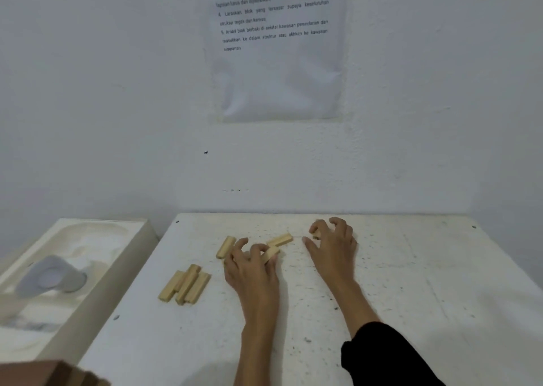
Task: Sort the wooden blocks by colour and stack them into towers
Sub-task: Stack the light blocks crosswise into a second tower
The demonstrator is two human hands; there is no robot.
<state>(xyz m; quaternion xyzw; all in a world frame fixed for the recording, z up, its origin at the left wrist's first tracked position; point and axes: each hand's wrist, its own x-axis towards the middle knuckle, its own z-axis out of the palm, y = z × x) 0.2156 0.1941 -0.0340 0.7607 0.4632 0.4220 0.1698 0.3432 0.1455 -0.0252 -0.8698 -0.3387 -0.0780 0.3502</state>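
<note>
Both our hands are out over the white table [411,282], and we start with them. Our left hand [252,271] lies low with its fingers curled around one pale wooden block [271,253], which pokes out past the fingertips toward the wall. Our right hand [333,247] is arched like a claw, fingers bent down, and a small piece of block [316,235] shows under them; whether we truly grip it or only touch it, we cannot tell.

Going down in size, the table carries a rough, speckled top. At its left sits a cream moulded tray [97,268] with a grey cup-like object [53,277] lying in it. On the wall hangs a printed sheet [279,47].

Next comes the group of three blocks [185,285], laid side by side near the left edge, touching one another, flat on the table. A single block [225,247] lies just beyond our left fingers, and another loose block [280,239] lies between our two hands.

All the blocks look the same pale wood here, so sorting seems to matter little; we judge we are gathering loose pieces, with no tower yet risen. The next move calls for carrying the held block to the group and setting it squarely, so the layers sit level.
</note>
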